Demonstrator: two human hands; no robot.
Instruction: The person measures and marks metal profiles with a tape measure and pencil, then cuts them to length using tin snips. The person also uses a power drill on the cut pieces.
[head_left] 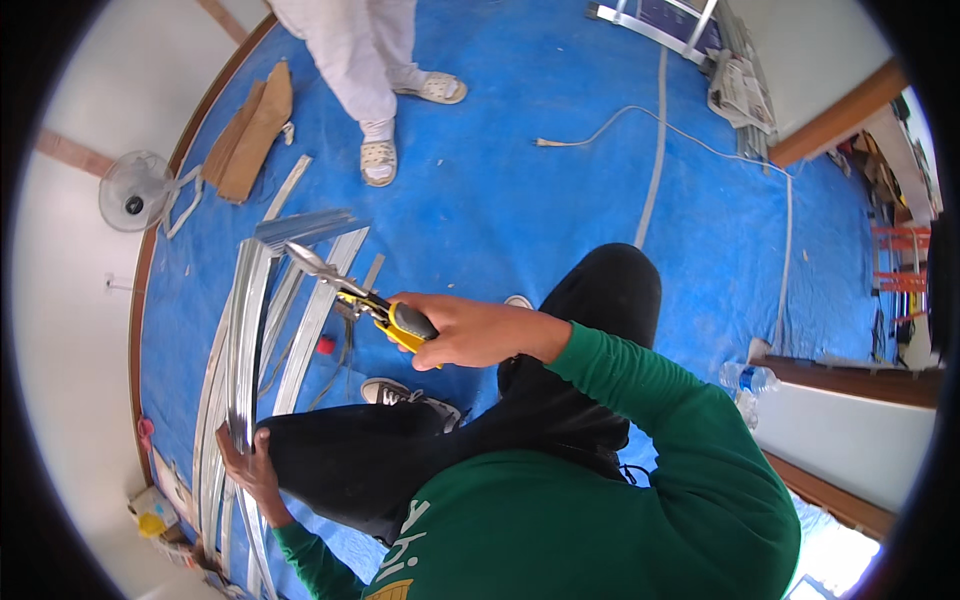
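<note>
My right hand [470, 330] is wrapped round the handles of yellow-and-black tin snips [405, 322]. Their metal jaws reach up-left to a bent corner of a thin metal channel [245, 330]; whether the blades touch it I cannot tell. From that corner, one length of the channel runs down past my left knee and another folds off to the right. Low on the upright length, beside the knee, my left hand [252, 465] grips the channel, thumb on the near side. More long metal strips [310, 320] lie on the floor behind it.
Blue sheeting [520, 200] covers the floor. A person in white trousers [350, 60] stands ahead. Folded cardboard [250, 135] and a fan [135, 190] are at the left wall. A white cord [600, 130] crosses the floor. Plastic bottles [748, 378] lie at right.
</note>
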